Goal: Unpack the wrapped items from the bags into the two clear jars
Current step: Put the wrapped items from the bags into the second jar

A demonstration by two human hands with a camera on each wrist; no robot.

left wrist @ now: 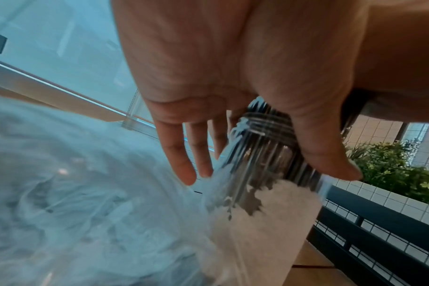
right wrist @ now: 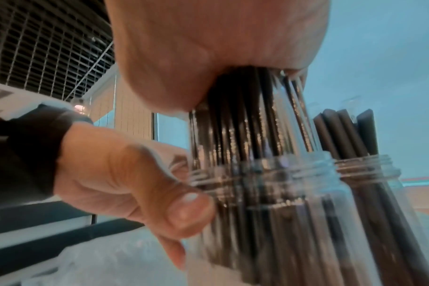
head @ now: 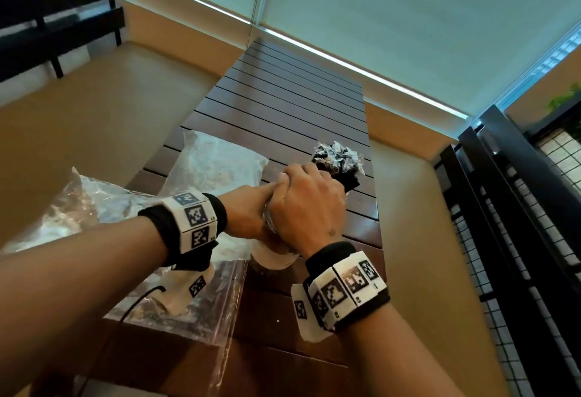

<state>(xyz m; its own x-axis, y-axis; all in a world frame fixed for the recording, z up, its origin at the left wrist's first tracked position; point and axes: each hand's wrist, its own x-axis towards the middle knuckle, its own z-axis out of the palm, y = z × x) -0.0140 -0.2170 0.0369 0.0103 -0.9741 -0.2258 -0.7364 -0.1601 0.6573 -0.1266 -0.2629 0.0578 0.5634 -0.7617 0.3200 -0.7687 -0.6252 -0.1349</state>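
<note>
Near the table's middle stands a clear jar (head: 273,259) (right wrist: 269,193). My left hand (head: 250,209) (left wrist: 257,166) holds it at the threaded neck, the thumb (right wrist: 184,209) lying against the glass. From above, my right hand (head: 309,205) (right wrist: 220,58) grips a bundle of black wrapped straws (right wrist: 245,116) whose lower ends are down inside this jar. Just behind it, a second clear jar (right wrist: 370,174) holds several wrapped straws (head: 338,158), their crinkled tops sticking out. My right fingers are hidden.
Clear plastic bags lie on the dark slatted table (head: 283,98): one at the back left (head: 217,161), one hanging off the left edge (head: 78,202), one under my left wrist (head: 217,296). A dark railing (head: 503,208) runs along the right.
</note>
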